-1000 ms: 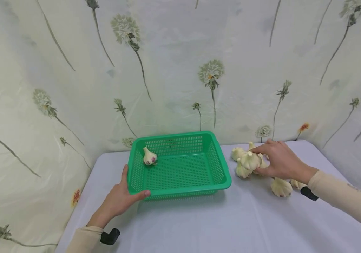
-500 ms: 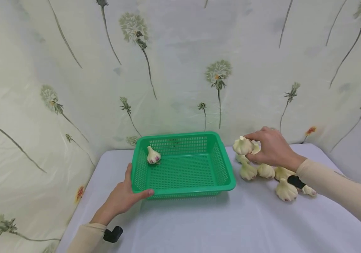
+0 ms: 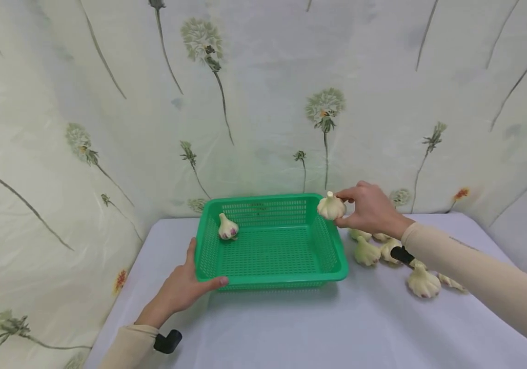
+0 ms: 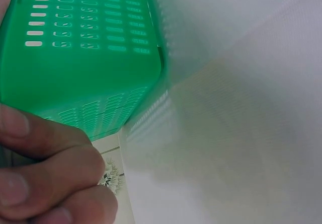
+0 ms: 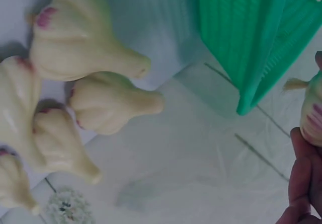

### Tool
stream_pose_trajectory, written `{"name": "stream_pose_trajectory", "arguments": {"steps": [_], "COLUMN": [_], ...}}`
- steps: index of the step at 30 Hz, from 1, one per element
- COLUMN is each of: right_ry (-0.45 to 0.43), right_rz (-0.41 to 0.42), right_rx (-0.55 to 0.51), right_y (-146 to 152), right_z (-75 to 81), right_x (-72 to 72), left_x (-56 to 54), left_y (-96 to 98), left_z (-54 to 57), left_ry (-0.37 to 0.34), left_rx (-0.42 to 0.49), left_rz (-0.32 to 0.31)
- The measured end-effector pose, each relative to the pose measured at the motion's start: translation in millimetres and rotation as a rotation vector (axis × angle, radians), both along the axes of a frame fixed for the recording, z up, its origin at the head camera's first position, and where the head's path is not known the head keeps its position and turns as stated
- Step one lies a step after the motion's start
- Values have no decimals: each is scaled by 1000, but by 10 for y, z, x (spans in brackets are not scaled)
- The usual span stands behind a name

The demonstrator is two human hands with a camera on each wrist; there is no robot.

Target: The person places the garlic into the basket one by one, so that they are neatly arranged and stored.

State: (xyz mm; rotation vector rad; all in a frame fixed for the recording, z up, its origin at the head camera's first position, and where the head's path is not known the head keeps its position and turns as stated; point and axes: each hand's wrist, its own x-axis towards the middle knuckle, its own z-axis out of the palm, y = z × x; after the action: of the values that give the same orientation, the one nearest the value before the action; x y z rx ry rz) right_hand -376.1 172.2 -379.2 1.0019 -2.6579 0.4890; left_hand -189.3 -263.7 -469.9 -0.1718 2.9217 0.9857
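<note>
My right hand (image 3: 370,210) pinches a pale garlic bulb (image 3: 330,207), its stem pointing up, over the right rim of the green slotted basket (image 3: 276,280). At the edge of the right wrist view, the held garlic bulb (image 5: 313,114) shows purple marks and a tuft of roots. My left hand (image 3: 178,289) grips the basket's near left corner, thumb across the front rim and fingers along the left side. Curled fingers (image 4: 65,171) appear beside the basket wall in the left wrist view. One garlic bulb (image 3: 228,228) sits inside the basket at the left.
Several loose garlic bulbs (image 3: 424,281) lie on the white tablecloth (image 3: 282,328) right of the basket, partly hidden under my right forearm. Behind the table hangs a flower-printed cloth (image 3: 263,102).
My right hand has lifted one garlic bulb from the pile and carried it left to the basket's right rim. My left hand keeps its grip, and the view has shifted slightly.
</note>
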Motion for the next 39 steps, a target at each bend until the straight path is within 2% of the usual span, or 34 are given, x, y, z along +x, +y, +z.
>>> {"name": "stream_pose_trajectory", "arguments": {"steps": [10,26,39], "right_ry": [-50,-132,-177], "right_rz": [39,103,179], "right_rx": [-9,-36,-67], "right_y": [-386,-1041,-1434], "right_z": [7,-104,-375], "right_x": [-138,-281,-355], "left_x": [-48,-21,-39], "left_y": [-9,-34,-33], "left_z": [10,-7,-21], "left_ry": [-14,-26,-25], "left_rx": [-2,-3,0], "left_rz": [-7,8,19]}}
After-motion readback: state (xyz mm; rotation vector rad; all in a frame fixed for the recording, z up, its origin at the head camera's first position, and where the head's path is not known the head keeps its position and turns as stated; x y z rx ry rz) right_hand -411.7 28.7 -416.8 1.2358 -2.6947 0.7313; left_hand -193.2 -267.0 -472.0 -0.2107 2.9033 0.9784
